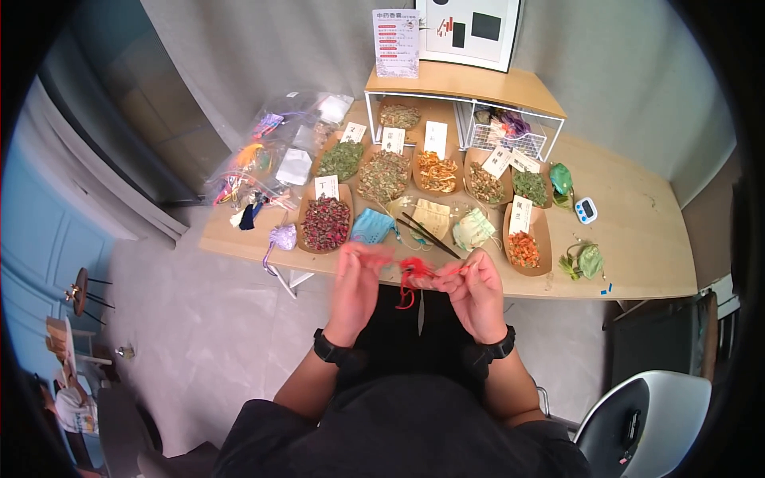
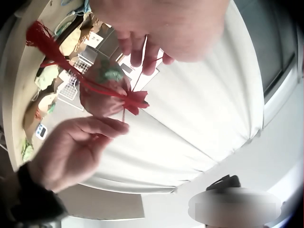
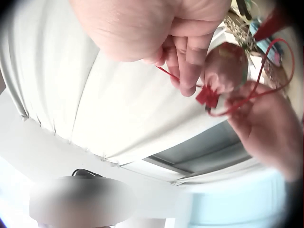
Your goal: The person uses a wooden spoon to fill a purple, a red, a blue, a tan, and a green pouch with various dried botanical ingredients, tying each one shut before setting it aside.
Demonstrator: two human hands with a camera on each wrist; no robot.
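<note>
Pinching red cord (image 3: 167, 72) on pouch (image 3: 225, 69) — head view blurs left fingers (image 1: 368, 256).

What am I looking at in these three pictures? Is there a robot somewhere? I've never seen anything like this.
No robot here: the work is done by a person's bare left hand and right hand. The wide picture comes from a camera on the person's head, looking down. The other two come from cameras on the wrists, one each, so things look tilted and close.

On the wooden table are brown trays of dried plants, little cloth pouches, dark sticks and a timer.

Both hands pinch a thin red cord at the gathered neck of a small reddish pouch.
</note>
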